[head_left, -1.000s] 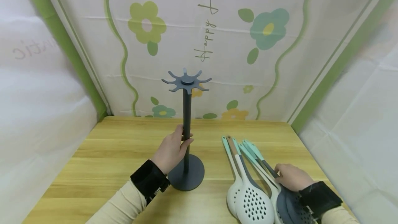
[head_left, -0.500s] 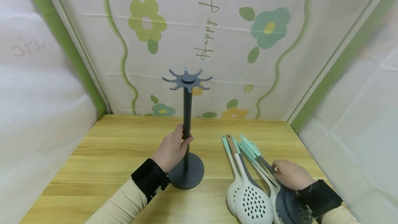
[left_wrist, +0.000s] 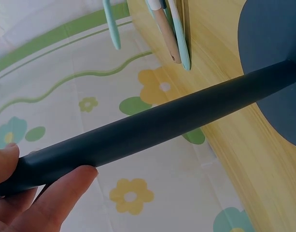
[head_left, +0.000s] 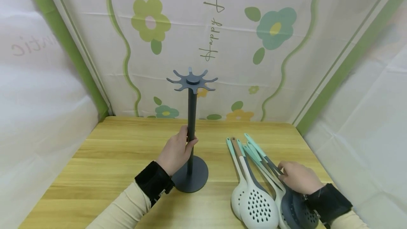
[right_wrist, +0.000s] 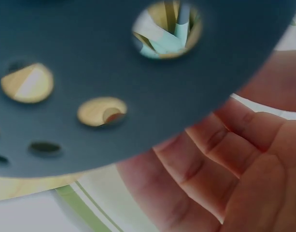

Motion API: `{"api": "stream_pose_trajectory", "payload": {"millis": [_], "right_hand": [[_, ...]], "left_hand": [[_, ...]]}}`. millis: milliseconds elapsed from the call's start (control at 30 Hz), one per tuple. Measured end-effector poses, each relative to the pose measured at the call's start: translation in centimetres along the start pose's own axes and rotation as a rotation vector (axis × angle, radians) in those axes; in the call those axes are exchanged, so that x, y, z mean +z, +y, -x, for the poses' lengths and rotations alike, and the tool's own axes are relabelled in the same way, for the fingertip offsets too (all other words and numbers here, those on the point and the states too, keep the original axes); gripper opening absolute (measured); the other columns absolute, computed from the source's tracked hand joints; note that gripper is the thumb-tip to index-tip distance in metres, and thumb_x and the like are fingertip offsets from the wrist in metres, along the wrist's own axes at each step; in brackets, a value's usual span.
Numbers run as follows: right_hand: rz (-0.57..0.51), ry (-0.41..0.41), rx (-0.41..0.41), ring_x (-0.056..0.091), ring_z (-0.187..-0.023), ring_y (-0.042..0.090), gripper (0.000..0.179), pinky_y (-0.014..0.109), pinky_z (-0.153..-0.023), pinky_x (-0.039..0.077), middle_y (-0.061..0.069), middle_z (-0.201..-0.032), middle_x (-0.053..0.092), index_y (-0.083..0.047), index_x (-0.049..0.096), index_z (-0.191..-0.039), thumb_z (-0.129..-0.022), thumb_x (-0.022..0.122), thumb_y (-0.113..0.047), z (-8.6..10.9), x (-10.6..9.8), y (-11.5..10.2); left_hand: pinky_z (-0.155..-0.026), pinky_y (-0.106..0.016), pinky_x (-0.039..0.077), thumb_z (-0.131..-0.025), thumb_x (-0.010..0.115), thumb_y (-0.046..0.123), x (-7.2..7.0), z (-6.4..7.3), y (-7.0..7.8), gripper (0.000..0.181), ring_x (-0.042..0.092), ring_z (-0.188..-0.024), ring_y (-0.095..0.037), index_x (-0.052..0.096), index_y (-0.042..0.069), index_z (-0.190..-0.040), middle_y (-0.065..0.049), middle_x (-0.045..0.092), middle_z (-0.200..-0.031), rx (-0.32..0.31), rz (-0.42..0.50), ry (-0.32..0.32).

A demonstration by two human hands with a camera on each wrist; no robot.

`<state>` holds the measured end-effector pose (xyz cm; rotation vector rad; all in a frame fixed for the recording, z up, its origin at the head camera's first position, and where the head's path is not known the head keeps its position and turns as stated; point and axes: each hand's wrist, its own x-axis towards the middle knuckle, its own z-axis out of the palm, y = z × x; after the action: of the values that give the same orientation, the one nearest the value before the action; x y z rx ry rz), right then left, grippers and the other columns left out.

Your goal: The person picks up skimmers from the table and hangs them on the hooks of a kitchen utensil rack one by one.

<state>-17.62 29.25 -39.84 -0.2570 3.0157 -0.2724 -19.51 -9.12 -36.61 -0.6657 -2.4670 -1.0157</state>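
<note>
Wood-grained tabletop (head_left: 127, 144) runs away from me, and nearest lies a white perforated skimmer (head_left: 259, 207), fanned out with other mint-handled utensils (head_left: 230, 145). Just beside it the right hand (head_left: 299, 177) pinches a dark utensil (head_left: 256, 147) low on its handle, near the head, the mint tip reaching past its neighbours. That heap worries me: its dark heads (head_left: 288, 207) overlap, so pulling one out carelessly could drag another along or set it sliding. Farther in, the left hand (head_left: 174, 152) is wrapped round the pole (head_left: 192, 112) of a dark stand, which is upright on its round base (head_left: 200, 176). If that grip slackened and something knocked the pole, I judge it could tip, its spoked top (head_left: 193, 80) being so high above the base. Beyond it all hangs a flowered cloth (head_left: 190, 27) with green borders.
</note>
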Motion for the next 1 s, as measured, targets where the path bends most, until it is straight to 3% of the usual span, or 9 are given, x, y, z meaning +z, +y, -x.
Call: {"api": "stream_pose_trajectory", "payload": {"millis": [367, 633, 1000], "right_hand": [[0.015, 0.05, -0.048, 0.056, -0.067, 0.013, 0.024, 0.039, -0.057, 0.049, -0.001, -0.079, 0.065, -0.001, 0.072, -0.105, -0.085, 0.074, -0.014, 0.3, -0.7, -0.8], [0.008, 0.074, -0.066, 0.052, -0.065, 0.012, 0.023, 0.036, -0.054, 0.045, -0.002, -0.079, 0.064, -0.002, 0.072, -0.107, -0.087, 0.072, -0.014, 0.3, -1.3, -2.1], [0.012, 0.177, -0.141, 0.047, -0.06, 0.009, 0.019, 0.032, -0.051, 0.041, -0.004, -0.075, 0.06, -0.005, 0.072, -0.104, -0.086, 0.073, -0.012, 1.1, -1.7, -4.0]], "left_hand": [[-0.055, -0.034, 0.051, -0.096, 0.062, 0.009, 0.1, 0.1, -0.1, 0.017, 0.064, -0.07, -0.02, 0.054, 0.0, -0.109, -0.012, 0.066, -0.088, 0.004, -0.005, 0.004], [-0.056, -0.033, 0.052, -0.097, 0.062, 0.01, -0.2, 0.0, 0.1, 0.018, 0.064, -0.07, -0.019, 0.054, -0.001, -0.109, -0.011, 0.067, -0.089, -0.018, 0.007, -0.006], [-0.056, -0.034, 0.054, -0.097, 0.062, 0.01, 0.0, 0.0, -0.1, 0.019, 0.064, -0.069, -0.018, 0.054, -0.001, -0.109, -0.011, 0.067, -0.088, -0.012, 0.011, -0.001]]}}
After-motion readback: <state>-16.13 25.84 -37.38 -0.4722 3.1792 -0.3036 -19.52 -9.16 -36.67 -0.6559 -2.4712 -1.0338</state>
